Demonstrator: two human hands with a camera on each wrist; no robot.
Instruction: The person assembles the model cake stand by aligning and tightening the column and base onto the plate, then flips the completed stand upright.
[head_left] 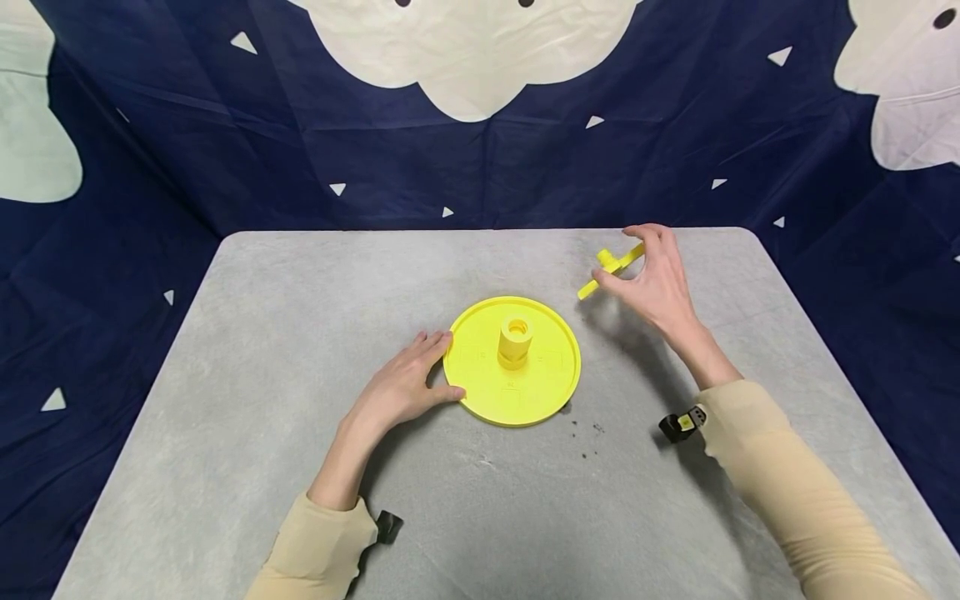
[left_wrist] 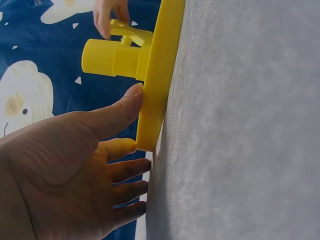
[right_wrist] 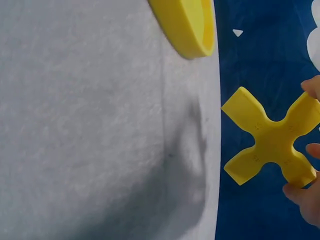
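Observation:
A round yellow tray-like disc with a raised rim lies on the table. From its middle rises a hollow yellow post, upright, its top opening visible. My left hand touches the disc's left edge, thumb on the rim and fingers stretched along the side; the left wrist view shows the thumb against the rim. To the right and farther back, my right hand pinches a yellow cross-shaped piece by two of its arms, held above the table. A short round stub sticks out of that piece.
The grey table has rounded far corners. Dark specks lie on it just right of the disc. A dark blue cloth with white cloud shapes hangs behind and at both sides.

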